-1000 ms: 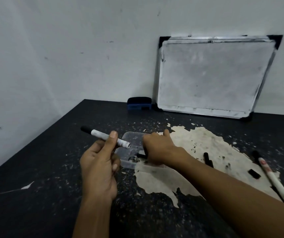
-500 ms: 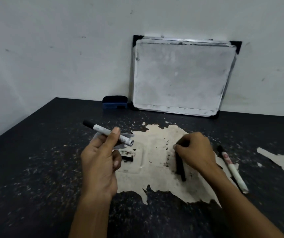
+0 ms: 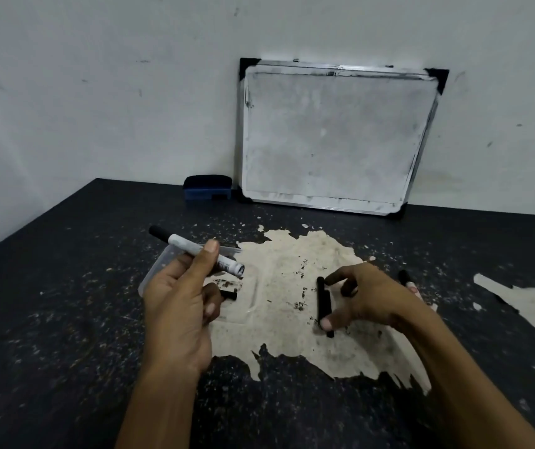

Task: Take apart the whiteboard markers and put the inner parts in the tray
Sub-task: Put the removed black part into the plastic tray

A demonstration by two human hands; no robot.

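My left hand holds a white marker barrel with a black cap, raised over the clear plastic tray. A short black inner part lies in the tray, partly hidden by that hand. To the right, two black stick-like marker parts lie side by side on the pale worn patch of the table. My right hand hovers over them with fingers spread, index tip at their far end and thumb tip at their near end. Another white marker peeks out behind my right hand.
A small framed whiteboard leans on the wall at the back, with a blue eraser to its left. The black table is speckled, with peeled pale patches in the middle and at the right edge.
My right hand left the tray, moved right to the black parts and has now spread its fingers over them. My left hand kept the white barrel nearly still.
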